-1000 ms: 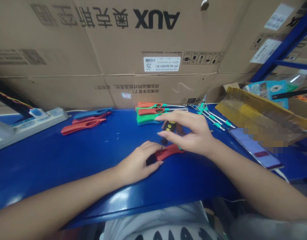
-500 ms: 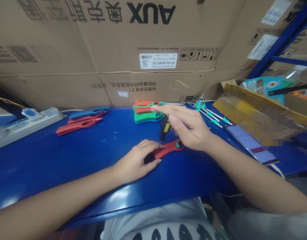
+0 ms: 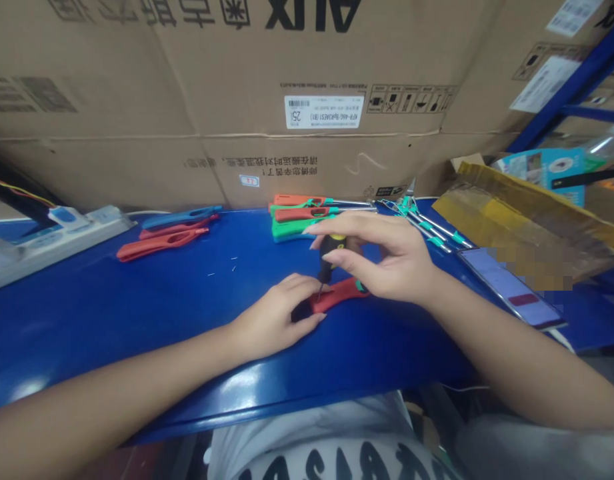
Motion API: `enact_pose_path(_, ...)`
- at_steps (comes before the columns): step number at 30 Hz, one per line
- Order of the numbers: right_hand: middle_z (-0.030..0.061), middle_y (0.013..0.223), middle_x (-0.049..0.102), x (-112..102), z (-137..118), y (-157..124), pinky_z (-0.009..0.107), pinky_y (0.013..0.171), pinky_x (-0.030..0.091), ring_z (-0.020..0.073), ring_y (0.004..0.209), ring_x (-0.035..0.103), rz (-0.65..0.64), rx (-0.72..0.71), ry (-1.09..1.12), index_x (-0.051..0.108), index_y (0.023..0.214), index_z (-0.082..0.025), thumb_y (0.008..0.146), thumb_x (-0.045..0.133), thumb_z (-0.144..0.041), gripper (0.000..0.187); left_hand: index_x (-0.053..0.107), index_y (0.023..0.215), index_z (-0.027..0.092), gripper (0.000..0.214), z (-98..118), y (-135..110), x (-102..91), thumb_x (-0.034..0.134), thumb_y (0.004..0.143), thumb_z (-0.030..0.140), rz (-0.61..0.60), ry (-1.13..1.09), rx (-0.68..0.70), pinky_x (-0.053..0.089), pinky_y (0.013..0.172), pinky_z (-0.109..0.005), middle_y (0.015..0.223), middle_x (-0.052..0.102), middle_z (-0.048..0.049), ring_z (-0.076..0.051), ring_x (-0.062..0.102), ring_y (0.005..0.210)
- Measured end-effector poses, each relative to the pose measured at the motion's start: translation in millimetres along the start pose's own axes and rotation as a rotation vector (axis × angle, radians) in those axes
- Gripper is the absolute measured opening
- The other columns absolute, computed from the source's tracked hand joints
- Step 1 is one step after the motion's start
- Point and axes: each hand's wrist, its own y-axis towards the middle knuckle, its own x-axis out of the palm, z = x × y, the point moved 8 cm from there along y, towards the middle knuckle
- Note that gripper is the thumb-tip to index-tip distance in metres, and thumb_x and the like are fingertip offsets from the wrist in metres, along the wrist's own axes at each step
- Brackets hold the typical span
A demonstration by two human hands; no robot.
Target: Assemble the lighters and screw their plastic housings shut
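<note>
My left hand [image 3: 271, 317] pins the end of a red lighter body [image 3: 341, 293] to the blue table, thumb on the near side and fingers on the far side. A green and black part shows at the lighter's right end. Above it, my right hand [image 3: 397, 263] grips a black and yellow screwdriver [image 3: 327, 263] between thumb and fingers. The screwdriver is nearly upright, its tip down at the red body beside my left fingers; the exact contact point is too small to tell.
Behind my right hand lie orange, red and green lighters [image 3: 299, 215] and metal lighter tubes [image 3: 431, 230]. Red and blue handle shells [image 3: 161, 245] lie at the left near a power strip [image 3: 61, 243]. A phone [image 3: 511, 287] and an open carton [image 3: 531, 220] are at the right. Several tiny pins [image 3: 233, 269] are scattered mid-table.
My right thumb and fingers have closed around the screwdriver handle, where they stood looser before. My left hand stays on the red lighter body. The view has shifted slightly.
</note>
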Motion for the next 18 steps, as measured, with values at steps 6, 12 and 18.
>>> enact_pose_path(6, 0.0087, 0.116, 0.073, -2.3, 0.7, 0.4, 0.029, 0.078, 0.058, 0.0126, 0.080, 0.069, 0.000, -0.005, -0.102, 0.068, 0.125, -0.017, 0.104, 0.048, -0.030, 0.032, 0.061, 0.125, 0.021, 0.031, -0.8, 0.2, 0.5, 0.063, 0.095, 0.024, -0.002, -0.011, 0.010, 0.051, 0.100, -0.039, 0.119, 0.068, -0.0077, -0.022, 0.062, 0.111)
enact_pose_path(12, 0.0034, 0.089, 0.074, -8.5, -2.1, 1.2, 0.028, 0.076, 0.057, 0.0131, 0.073, 0.066, 0.052, -0.061, -0.090, 0.075, 0.111, -0.021, 0.092, 0.069, -0.035, 0.024, 0.060, 0.127, 0.022, 0.033, -1.5, 0.1, -0.3, 0.064, 0.094, 0.025, 0.003, -0.013, 0.012, 0.050, 0.101, -0.041, 0.122, 0.068, -0.0079, -0.023, 0.062, 0.113)
enact_pose_path(18, 0.0078, 0.114, 0.071, 1.1, 8.1, 0.4, 0.027, 0.073, 0.059, 0.0122, 0.081, 0.068, -0.079, 0.077, 0.042, 0.065, 0.132, -0.021, 0.106, 0.042, -0.029, 0.035, 0.061, 0.126, 0.021, 0.032, 0.5, 0.7, -0.3, 0.064, 0.094, 0.023, -0.010, -0.020, 0.015, 0.051, 0.101, -0.042, 0.121, 0.069, -0.0085, -0.024, 0.062, 0.113)
